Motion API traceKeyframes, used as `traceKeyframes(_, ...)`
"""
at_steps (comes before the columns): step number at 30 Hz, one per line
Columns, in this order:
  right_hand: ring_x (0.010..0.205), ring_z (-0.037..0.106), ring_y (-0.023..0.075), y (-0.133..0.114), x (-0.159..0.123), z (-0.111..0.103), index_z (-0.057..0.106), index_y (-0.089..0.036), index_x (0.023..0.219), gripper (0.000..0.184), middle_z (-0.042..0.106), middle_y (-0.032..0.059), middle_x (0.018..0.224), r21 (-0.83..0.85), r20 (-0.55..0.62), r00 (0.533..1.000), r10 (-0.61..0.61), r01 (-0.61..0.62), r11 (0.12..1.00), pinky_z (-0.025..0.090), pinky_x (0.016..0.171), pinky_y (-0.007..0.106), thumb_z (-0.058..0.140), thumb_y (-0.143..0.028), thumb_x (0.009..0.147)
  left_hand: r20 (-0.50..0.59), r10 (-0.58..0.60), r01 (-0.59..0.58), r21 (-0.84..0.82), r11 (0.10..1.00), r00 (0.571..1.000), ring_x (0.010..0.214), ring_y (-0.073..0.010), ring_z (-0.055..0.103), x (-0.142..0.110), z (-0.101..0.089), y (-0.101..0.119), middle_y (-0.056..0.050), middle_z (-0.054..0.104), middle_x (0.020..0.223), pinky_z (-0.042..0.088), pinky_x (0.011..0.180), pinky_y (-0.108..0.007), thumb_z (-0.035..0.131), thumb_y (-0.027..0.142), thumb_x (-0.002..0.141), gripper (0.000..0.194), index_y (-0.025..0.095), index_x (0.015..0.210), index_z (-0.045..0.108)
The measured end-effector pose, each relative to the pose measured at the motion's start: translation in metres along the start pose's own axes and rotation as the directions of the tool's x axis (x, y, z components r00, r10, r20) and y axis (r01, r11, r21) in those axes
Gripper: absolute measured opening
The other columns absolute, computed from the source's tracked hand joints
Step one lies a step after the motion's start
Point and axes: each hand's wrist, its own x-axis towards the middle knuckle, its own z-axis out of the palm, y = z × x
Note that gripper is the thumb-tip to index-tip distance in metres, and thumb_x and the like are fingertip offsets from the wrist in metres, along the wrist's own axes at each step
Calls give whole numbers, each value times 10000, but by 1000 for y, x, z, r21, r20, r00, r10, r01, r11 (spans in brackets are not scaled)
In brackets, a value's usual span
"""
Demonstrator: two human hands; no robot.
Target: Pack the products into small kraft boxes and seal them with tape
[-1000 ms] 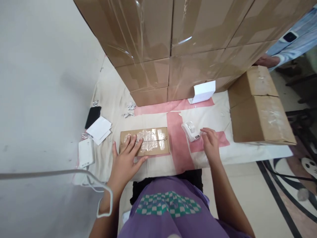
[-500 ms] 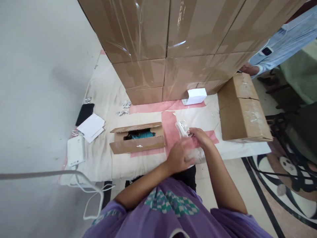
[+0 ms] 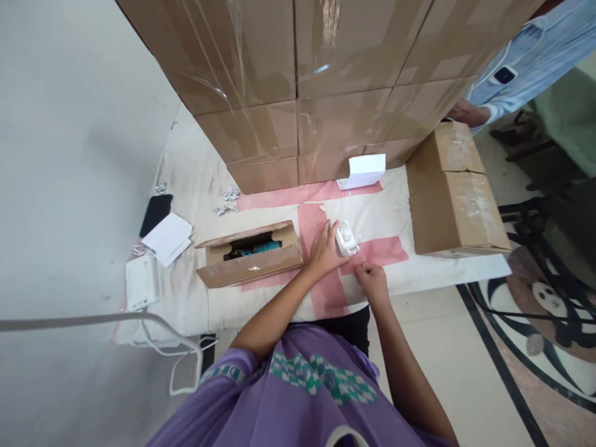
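Note:
My left hand [image 3: 325,249] is closed around the near side of a small white tape dispenser [image 3: 346,238] on the cloth-covered table. Just below and to the right of it, my right hand [image 3: 372,278] has its fingers pinched together. Whatever those fingertips hold, if anything, is too fine to see. To the left of my hands lies a long cardboard box [image 3: 254,271] with its top flaps open, and something teal and black [image 3: 261,248] shows inside it.
Stacked taped cartons [image 3: 261,136] rise along the back. A folded white paper [image 3: 365,171] leans near them. Another carton [image 3: 459,198] stands right, beside a person's sleeve [image 3: 526,74]. Left lie a black phone-like item [image 3: 156,214], white papers [image 3: 168,239] and a white device [image 3: 141,282] with cables.
My left hand has moved up and taken hold of the tape dispenser. My right hand has let go of it and drawn back toward me, fingers pinched. The camera view has shifted slightly.

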Motion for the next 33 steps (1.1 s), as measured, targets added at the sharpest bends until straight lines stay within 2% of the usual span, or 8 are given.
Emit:
traceKeyframes(9, 636, 465, 145, -8, -27, -7, 288, -234, 573, 431, 481, -6, 622, 61, -75, 966, -247, 252, 966, 386, 633, 300, 555, -395, 870, -65, -19, 7, -172, 985, 998, 1537, -355, 308, -19, -21, 18, -222, 355, 1614, 283, 1261, -514, 799, 333, 761, 899, 153, 1521, 355)
traceKeyframes(16, 661, 573, 159, -45, -64, -3, 343, -217, 566, 464, 622, 36, 708, 155, 125, 855, -503, 483, 861, 424, 641, 313, 590, -353, 936, 181, -135, 223, -675, 703, 974, 857, -203, 706, -78, -63, 51, -89, 732, 922, 571, 786, -340, 631, 569, 913, 456, 155, 1087, 712)
traceKeyframes(19, 578, 539, 146, -50, -65, 9, 396, -223, 595, 452, 591, 16, 635, 54, 256, 861, -439, 441, 896, 400, 576, 297, 604, -446, 929, -144, -156, 40, -597, 801, 977, 773, -169, 652, -108, -91, 57, -41, 675, 785, 532, 759, -338, 652, 502, 927, 325, 194, 836, 705)
traceKeyframes(23, 588, 581, 199, -64, -44, 26, 538, -221, 762, 434, 612, 22, 634, -268, 145, 955, -258, 288, 919, 430, 585, 334, 676, -627, 823, -634, 230, -396, -132, 909, 739, 663, -146, 592, -145, -139, 57, 6, 604, 717, 505, 666, -325, 685, 320, 916, 74, 252, 888, 691)
traceKeyframes(25, 901, 675, 284, -86, -32, 39, 612, -190, 1041, 470, 717, 119, 982, -241, 145, 898, -416, 439, 865, 518, 768, 414, 673, -607, 833, -666, 121, -309, -172, 935, 736, 790, -165, 645, -151, -165, 51, -26, 647, 847, 544, 743, -343, 627, 298, 958, 85, 240, 907, 662)
traceKeyframes(28, 1380, 471, 339, -129, -20, 70, 422, -200, 1488, 718, 533, 158, 1483, -109, 324, 654, -683, 743, 660, 426, 1100, 514, 655, -508, 883, -513, -226, -51, -470, 881, 828, 850, -172, 693, -144, -200, 36, -44, 703, 907, 566, 811, -345, 587, 356, 993, 169, 215, 899, 597)
traceKeyframes(30, 1444, 382, 351, -150, -15, 93, 311, -217, 1582, 779, 524, 123, 1512, -88, 457, 527, -717, 829, 553, 332, 1168, 554, 631, -425, 904, -367, -352, 88, -575, 814, 861, 788, -165, 702, -133, -220, 24, -29, 728, 841, 553, 769, -311, 628, 396, 968, 192, 213, 939, 579)
traceKeyframes(33, 1410, 392, 364, -160, -12, 120, 256, -207, 1616, 761, 585, 98, 1464, -122, 566, 476, -673, 856, 502, 292, 1148, 583, 558, -318, 927, -317, -367, 174, -501, 848, 874, 856, -176, 714, -117, -240, 9, -30, 764, 893, 525, 838, -315, 711, 358, 902, 255, 224, 1061, 564)
